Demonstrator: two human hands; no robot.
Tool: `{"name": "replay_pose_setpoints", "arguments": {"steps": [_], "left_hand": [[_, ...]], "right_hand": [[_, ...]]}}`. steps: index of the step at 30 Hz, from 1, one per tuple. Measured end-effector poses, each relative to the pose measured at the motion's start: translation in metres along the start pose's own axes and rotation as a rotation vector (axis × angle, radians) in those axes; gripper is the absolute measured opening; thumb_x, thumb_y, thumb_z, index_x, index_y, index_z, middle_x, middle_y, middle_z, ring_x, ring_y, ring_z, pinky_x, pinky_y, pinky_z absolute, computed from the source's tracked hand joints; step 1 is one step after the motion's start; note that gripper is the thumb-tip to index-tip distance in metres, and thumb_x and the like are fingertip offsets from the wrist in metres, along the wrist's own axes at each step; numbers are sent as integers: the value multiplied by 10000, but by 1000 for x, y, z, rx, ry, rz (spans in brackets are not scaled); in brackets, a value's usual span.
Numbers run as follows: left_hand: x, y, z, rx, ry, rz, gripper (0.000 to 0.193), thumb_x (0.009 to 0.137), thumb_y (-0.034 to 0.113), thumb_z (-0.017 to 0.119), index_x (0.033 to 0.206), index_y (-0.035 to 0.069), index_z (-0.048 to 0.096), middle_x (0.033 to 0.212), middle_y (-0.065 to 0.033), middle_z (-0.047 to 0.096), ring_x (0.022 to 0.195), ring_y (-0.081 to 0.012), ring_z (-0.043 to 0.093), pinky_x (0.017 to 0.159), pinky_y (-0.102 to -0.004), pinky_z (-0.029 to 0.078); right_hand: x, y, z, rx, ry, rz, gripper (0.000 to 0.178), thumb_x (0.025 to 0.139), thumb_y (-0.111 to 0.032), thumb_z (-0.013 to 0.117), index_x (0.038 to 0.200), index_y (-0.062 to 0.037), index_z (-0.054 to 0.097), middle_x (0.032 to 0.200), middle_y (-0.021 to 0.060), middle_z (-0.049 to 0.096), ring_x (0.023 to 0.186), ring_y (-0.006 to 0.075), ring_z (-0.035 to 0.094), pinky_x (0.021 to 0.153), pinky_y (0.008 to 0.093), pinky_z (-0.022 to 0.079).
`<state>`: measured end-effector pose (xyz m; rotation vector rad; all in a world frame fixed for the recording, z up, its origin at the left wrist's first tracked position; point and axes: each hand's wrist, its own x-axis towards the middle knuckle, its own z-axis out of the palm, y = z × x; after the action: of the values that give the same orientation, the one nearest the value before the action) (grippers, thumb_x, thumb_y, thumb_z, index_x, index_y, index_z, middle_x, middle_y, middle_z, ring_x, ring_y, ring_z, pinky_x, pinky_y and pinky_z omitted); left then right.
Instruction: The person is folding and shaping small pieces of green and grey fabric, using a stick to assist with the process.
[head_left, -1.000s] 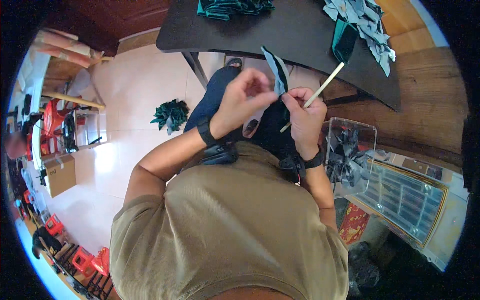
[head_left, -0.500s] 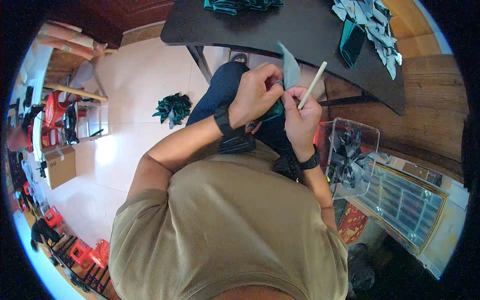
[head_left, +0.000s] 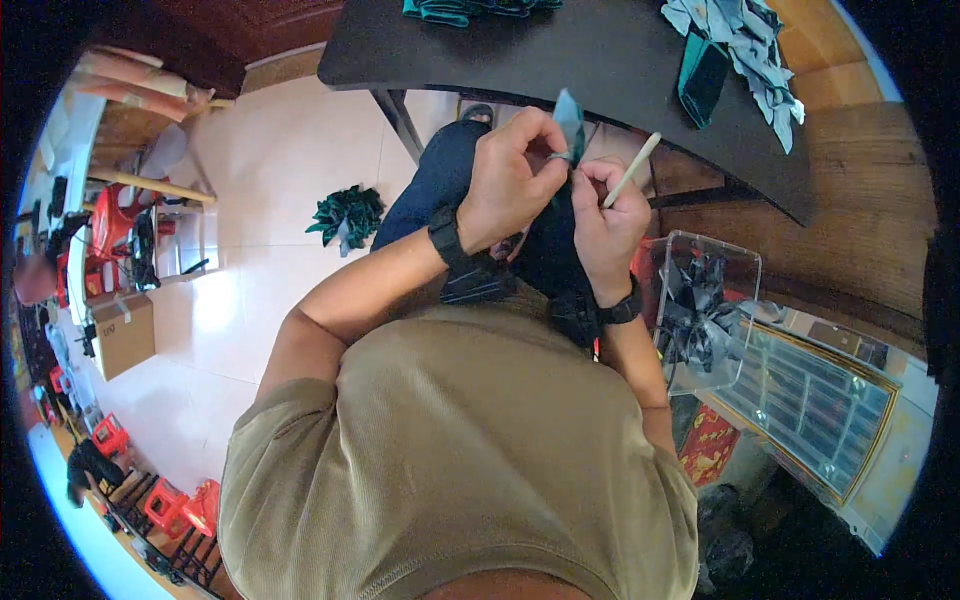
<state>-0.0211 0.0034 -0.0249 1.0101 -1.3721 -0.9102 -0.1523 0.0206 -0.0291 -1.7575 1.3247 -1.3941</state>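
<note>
My left hand (head_left: 508,182) is closed in a pinch at the lower part of a small piece of velvet cloth (head_left: 570,118). This piece is pale grey on one face and dark green on the other, and it points up between my hands, over my lap. Close by on the right, my right hand (head_left: 612,222) is closed round a thin pale stick (head_left: 634,168), which slants up and to the right past the fingers. Its thumb and fingertip come close to the cloth's lower end; whether they grip it I cannot tell.
Ahead is a dark table (head_left: 560,60) with folded green velvet (head_left: 470,8), a green piece (head_left: 702,82) and grey-backed pieces (head_left: 745,50). A green cloth heap (head_left: 345,218) lies on the floor at left. At right stands a clear plastic bin (head_left: 708,310) holding dark scraps.
The cloth has turned and now shows a narrower shape with some green. The green part below my hands is no longer visible. My right hand and the stick shifted slightly right and down.
</note>
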Motion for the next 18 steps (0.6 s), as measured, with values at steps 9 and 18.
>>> {"name": "replay_pose_setpoints", "arguments": {"steps": [9, 18], "left_hand": [[1, -10, -1, 178, -68, 127, 192, 637, -118, 521, 796, -21, 569, 702, -86, 497, 591, -185, 498, 550, -245, 423], [4, -7, 8, -220, 21, 109, 140, 687, -133, 563, 767, -19, 550, 919, -86, 538, 785, -116, 562, 639, -218, 473]], "right_hand": [[3, -9, -5, -61, -160, -258, 87, 734, 4, 600, 761, -23, 522, 699, 79, 507, 589, 177, 521, 536, 275, 419], [4, 1, -2, 167, -7, 66, 50, 796, -16, 611, 812, -9, 565, 755, 36, 561, 626, 95, 520, 574, 226, 418]]}}
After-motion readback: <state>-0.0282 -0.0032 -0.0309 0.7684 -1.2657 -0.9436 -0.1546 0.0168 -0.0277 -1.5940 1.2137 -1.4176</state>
